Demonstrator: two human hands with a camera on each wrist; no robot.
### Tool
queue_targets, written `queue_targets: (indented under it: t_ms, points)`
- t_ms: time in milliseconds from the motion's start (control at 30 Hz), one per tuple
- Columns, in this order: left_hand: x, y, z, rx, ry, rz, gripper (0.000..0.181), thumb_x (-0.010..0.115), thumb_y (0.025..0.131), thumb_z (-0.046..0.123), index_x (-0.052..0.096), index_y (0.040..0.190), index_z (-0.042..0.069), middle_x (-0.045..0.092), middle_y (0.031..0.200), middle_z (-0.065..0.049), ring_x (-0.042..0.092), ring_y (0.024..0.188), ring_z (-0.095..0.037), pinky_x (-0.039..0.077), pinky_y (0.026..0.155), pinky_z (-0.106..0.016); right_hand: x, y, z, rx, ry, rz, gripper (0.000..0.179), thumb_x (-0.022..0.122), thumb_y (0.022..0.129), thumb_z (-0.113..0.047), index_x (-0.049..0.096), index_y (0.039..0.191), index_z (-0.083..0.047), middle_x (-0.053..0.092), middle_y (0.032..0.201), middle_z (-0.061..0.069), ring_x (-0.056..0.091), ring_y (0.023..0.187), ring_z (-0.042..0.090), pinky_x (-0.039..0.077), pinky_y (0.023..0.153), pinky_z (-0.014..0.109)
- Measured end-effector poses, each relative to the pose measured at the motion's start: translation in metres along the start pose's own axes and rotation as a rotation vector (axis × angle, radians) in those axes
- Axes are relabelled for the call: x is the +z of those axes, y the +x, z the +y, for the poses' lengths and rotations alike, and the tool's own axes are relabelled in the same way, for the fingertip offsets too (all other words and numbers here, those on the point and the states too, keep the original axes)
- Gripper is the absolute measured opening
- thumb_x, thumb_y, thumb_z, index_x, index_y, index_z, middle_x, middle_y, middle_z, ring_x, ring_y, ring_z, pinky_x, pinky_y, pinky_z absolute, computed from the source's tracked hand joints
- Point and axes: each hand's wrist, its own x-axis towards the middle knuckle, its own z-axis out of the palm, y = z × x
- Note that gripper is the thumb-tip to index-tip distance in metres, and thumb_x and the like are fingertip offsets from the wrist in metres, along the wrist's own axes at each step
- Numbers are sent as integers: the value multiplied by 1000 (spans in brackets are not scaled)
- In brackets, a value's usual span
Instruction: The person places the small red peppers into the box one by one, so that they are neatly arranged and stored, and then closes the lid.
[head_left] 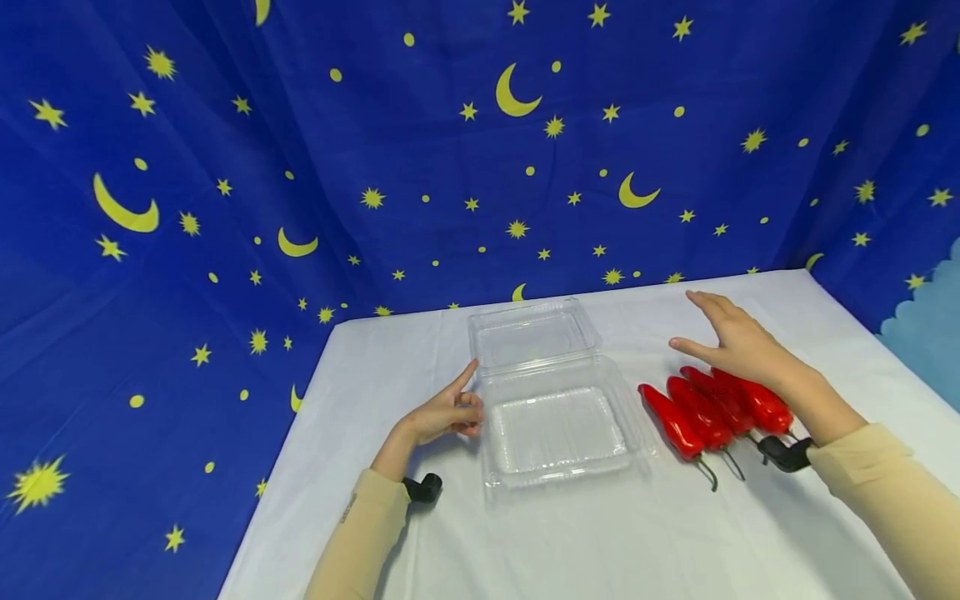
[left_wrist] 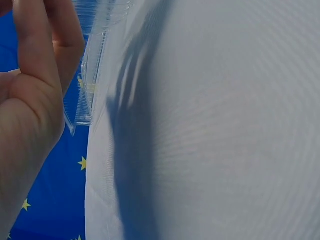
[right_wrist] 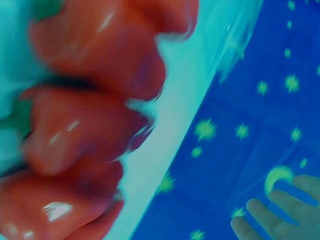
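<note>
A clear plastic clamshell box (head_left: 558,429) lies unfolded on the table, its lid (head_left: 532,337) laid back at the far side. My left hand (head_left: 444,414) is at the box's left side, index finger extended toward the hinge, the other fingers loosely bent. In the left wrist view, that hand (left_wrist: 37,80) overlaps the box's ribbed edge (left_wrist: 92,75). Several red peppers (head_left: 671,425) with green stems lie side by side to the right of the box. Over their far ends hovers my right hand (head_left: 738,340), fingers extended and thumb spread, holding nothing. The peppers (right_wrist: 85,127) look large in the right wrist view.
White cloth covers the table (head_left: 465,550). Behind it and to the left hangs a blue curtain (head_left: 420,150) with yellow moons and stars. A light blue scalloped shape (head_left: 930,325) shows at the far right. Both wrists carry small black camera mounts.
</note>
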Motion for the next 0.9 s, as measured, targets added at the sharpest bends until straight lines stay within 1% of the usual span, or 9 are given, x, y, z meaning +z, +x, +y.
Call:
queue_targets:
  t_ms: [133,233,400,467,600,900]
  points:
    - [0,1,-1,5,-3,-13,96,54,89,-7,-10,151,30,54,82,-4,60,69,-15,54,66,-26,-2,-4,24,41,36,1,99,63,83,-54,16,147,5,19,144,35,20,129,53,24,94,72]
    - [0,1,-1,4,-4,-18,98,54,88,-7,-10,151,30,56,78,-4,60,67,-15,54,64,-25,-1,-9,40,73,50,6,97,61,85,-53,15,147,5,19,143,37,20,128,55,25,91,74]
    - [0,2,-2,-1,0,-15,98,54,88,-8,-11,151,30,58,78,-4,60,66,-14,53,63,-24,1,-15,63,135,72,1,96,58,87,-53,14,146,8,21,138,39,30,118,56,34,85,72]
    - [-1,2,-2,-3,4,-12,98,54,88,-8,-11,151,31,58,78,-4,60,66,-14,53,63,-24,2,-17,71,159,81,-3,94,57,88,-52,15,145,9,21,136,40,33,115,56,37,84,70]
    - [-1,2,-2,-2,8,-12,98,54,88,-7,-12,151,31,58,78,-3,60,65,-14,53,63,-24,5,-23,86,204,107,-19,91,54,90,-51,15,144,11,21,135,42,33,115,58,39,82,68]
    - [1,1,-2,-5,13,-21,98,53,89,-7,-13,150,31,58,77,-3,58,64,-13,52,61,-23,15,-35,112,264,170,-87,85,49,93,-49,17,142,14,20,132,45,33,114,61,45,80,63]
